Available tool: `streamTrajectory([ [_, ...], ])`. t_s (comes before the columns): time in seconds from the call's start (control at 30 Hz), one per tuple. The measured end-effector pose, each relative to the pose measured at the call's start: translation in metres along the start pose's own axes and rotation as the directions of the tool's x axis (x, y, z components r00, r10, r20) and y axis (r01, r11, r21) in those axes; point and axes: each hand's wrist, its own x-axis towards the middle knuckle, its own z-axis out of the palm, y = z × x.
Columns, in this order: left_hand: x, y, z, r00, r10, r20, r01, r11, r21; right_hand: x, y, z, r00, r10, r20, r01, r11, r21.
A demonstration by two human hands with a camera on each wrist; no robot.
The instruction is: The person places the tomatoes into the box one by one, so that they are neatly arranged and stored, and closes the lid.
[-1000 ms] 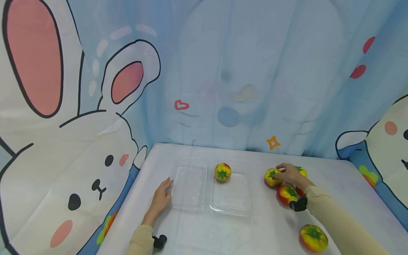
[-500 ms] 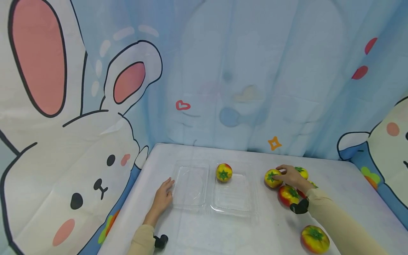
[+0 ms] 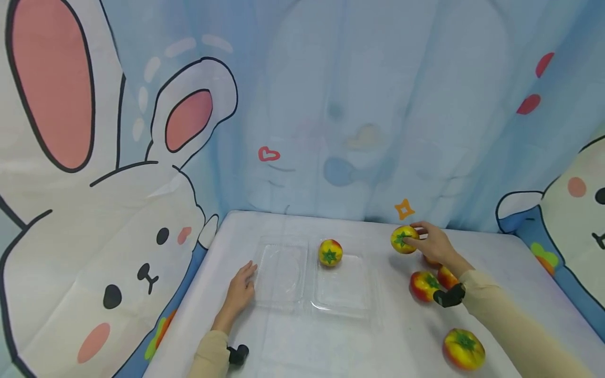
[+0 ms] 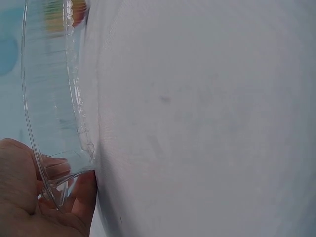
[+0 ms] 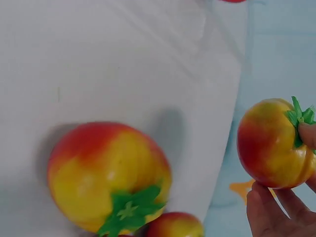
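My right hand (image 3: 432,242) holds a red-and-yellow tomato (image 3: 402,240) with green leaves, raised above the white table. In the right wrist view the thumb lies at the leaves of this tomato (image 5: 269,143), with fingers beneath it. My left hand (image 3: 240,291) grips the left edge of an opened clear plastic box (image 3: 340,289). Close up in the left wrist view, thumb and fingers pinch a corner of the box (image 4: 52,103). One tomato (image 3: 330,254) sits at the back of the box's right half; the left half (image 3: 281,275) holds nothing.
Below my right wrist lie more tomatoes, among them a red one (image 3: 423,286) and one partly hidden by the sleeve (image 3: 501,320). A larger yellow tomato (image 3: 464,349) lies nearer the front right. A printed curtain (image 3: 302,105) hangs along the table's back edge.
My right hand has lifted its tomato off the table, up and toward the back, away from the other tomatoes. The left hand stays at the box edge.
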Motion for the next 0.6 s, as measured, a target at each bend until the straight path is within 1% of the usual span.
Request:
streamTrajectory([
  [0.1, 0.000, 0.000, 0.001, 1.000, -0.004, 0.002, 0.004, 1.000, 0.001, -0.002, -0.016, 0.001, 0.999, -0.049, -0.020, 0.049, 0.998, 0.025],
  [0.27, 0.001, 0.001, 0.000, 1.000, -0.019, 0.007, 0.019, 1.000, -0.006, -0.003, -0.043, 0.010, 0.992, -0.126, -0.012, 0.126, 0.990, 0.066],
  [0.43, 0.000, 0.002, -0.002, 0.999, -0.030, 0.016, 0.030, 0.999, -0.016, -0.001, -0.067, 0.031, 0.981, -0.194, 0.007, 0.193, 0.977, 0.089],
  [0.6, 0.001, 0.002, -0.001, 0.999, -0.028, 0.016, 0.029, 0.999, -0.031, -0.002, -0.086, 0.055, 0.972, -0.235, 0.029, 0.230, 0.966, 0.120],
])
